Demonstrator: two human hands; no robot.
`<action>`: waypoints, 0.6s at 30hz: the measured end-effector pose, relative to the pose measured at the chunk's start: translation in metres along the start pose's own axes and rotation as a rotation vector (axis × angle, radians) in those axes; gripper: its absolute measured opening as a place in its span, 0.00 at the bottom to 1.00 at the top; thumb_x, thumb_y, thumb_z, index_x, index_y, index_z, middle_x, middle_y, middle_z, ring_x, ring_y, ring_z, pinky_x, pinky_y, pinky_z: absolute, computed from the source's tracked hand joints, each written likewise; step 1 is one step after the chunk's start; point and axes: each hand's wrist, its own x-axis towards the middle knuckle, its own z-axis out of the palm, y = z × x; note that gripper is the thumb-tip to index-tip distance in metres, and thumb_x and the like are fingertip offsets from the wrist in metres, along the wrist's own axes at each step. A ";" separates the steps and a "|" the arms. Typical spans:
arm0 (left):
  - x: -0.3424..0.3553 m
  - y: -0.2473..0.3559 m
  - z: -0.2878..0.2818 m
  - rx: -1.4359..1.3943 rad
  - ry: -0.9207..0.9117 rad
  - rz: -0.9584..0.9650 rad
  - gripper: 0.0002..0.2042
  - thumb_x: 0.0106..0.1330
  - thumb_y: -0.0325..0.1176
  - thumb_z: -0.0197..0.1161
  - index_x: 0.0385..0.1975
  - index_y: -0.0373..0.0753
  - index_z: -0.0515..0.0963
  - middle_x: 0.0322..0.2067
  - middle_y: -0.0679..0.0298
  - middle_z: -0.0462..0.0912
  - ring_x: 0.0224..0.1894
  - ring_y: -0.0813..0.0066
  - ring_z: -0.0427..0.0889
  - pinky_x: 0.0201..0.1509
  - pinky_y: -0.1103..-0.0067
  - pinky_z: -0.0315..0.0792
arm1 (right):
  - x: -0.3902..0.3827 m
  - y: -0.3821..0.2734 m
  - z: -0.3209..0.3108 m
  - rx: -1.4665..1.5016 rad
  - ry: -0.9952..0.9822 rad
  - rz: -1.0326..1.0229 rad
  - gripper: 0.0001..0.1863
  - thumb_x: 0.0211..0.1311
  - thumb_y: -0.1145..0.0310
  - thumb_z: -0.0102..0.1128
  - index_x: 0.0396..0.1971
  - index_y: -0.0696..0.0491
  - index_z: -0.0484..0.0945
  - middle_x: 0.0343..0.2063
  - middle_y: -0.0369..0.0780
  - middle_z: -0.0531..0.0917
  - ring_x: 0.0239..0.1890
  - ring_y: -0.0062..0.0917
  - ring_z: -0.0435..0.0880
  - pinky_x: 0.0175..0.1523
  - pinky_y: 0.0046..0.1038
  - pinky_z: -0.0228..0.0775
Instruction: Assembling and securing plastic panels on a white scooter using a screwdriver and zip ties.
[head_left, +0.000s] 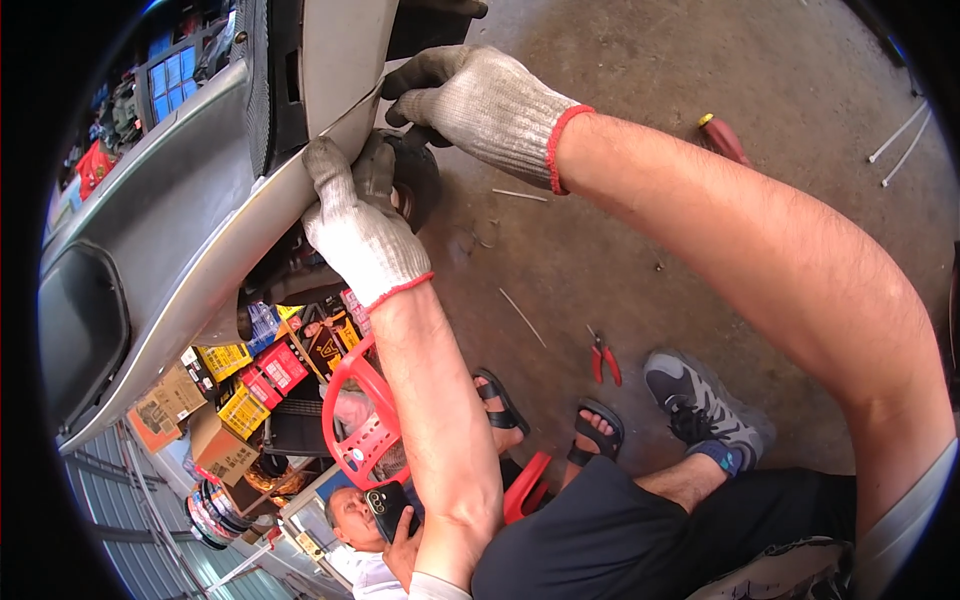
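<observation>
A pale grey scooter body panel [345, 65] runs down from the top, with a thin gap along its seam near my hands. My left hand [365, 225], in a whitish work glove with a red cuff and dark fingers, grips the panel's lower edge, its fingertips pressed on the surface. Just to the right, my right hand [480, 105], in a matching glove, has its fingers curled at the panel's edge by the seam. Some of its fingertips are hidden behind the panel. A small black wheel [418, 180] shows partly below the hands.
On the concrete floor lie red-handled pliers [604, 362], a red-handled tool [725, 140] and white cable ties [905, 135]. A seated person [360, 515] holds a phone beside a red plastic chair [350, 400]. Stacked boxes [240, 410] stand behind.
</observation>
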 end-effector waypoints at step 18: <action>-0.001 0.002 0.002 0.041 0.017 -0.022 0.29 0.71 0.47 0.68 0.57 0.25 0.72 0.48 0.47 0.83 0.43 0.59 0.88 0.41 0.75 0.81 | -0.025 0.020 -0.014 -0.019 -0.038 0.101 0.21 0.69 0.67 0.54 0.57 0.62 0.80 0.46 0.46 0.89 0.46 0.25 0.89 0.55 0.27 0.79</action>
